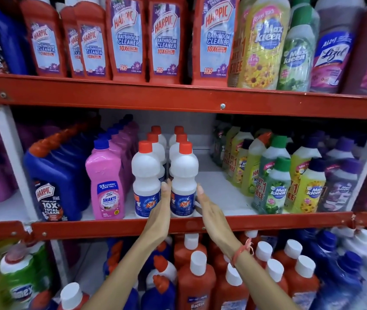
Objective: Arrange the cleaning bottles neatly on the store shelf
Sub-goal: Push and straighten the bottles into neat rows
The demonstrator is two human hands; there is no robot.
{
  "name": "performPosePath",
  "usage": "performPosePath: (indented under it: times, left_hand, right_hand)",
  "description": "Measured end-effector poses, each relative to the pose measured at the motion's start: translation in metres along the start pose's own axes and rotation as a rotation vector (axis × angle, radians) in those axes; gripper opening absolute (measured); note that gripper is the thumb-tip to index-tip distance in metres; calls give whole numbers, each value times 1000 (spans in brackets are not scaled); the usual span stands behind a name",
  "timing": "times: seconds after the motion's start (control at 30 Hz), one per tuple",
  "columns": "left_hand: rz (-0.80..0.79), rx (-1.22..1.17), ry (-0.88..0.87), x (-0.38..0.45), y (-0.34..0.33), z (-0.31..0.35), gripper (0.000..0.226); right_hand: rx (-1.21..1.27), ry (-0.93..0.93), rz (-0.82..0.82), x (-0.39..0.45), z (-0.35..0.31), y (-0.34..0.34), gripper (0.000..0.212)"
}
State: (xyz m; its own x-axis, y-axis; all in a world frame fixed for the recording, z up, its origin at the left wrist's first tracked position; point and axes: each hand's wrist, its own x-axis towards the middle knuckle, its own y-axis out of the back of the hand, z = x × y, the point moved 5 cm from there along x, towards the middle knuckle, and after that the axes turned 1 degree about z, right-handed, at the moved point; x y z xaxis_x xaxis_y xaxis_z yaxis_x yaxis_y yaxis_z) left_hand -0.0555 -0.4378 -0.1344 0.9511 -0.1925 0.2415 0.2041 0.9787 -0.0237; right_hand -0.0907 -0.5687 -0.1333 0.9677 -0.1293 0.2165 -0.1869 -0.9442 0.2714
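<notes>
The front right Rin bottle [183,180], white with a red cap, stands upright at the front edge of the middle shelf [191,223], beside a matching front left Rin bottle [146,180] at its 9 o'clock. Both hands flank it with flat, extended fingers: the left hand [161,211] slips between the two bottles and covers part of each label, and the right hand [208,209] lies along its 3 o'clock side. Neither grip is clenched; the palms appear to press the bottle rather than wrap it, though actual contact is hard to confirm. Behind each front bottle a row of the same kind [171,139] recedes, mostly hidden, only caps and shoulders showing. At 9 o'clock stands a pink Shakti bottle [106,186]; at 3 o'clock, past a bare patch of shelf, the Max Kleen bottles [274,189]. The Harpic bottles [167,39] on the shelf above are cut off at the top, and the lower shelf's bottles [197,278] are blurred at the edges.
</notes>
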Motion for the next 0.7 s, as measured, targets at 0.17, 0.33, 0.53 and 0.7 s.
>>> performPosePath:
  times: [0.17, 0.33, 0.53, 0.7]
  left_hand:
    - [59, 147, -60, -12, 15, -4, 59]
    - [478, 63, -190, -47, 63, 5, 52]
    - [201, 47, -39, -28, 77, -4, 95]
    - [118, -14, -13, -15, 76, 4, 64]
  right_hand:
    - [-40, 179, 486, -18, -20, 2, 33]
    - [20, 300, 275, -20, -46, -53, 25]
    - [135, 36, -15, 18, -33, -101, 68]
    - [165, -16, 6, 18, -27, -98, 71]
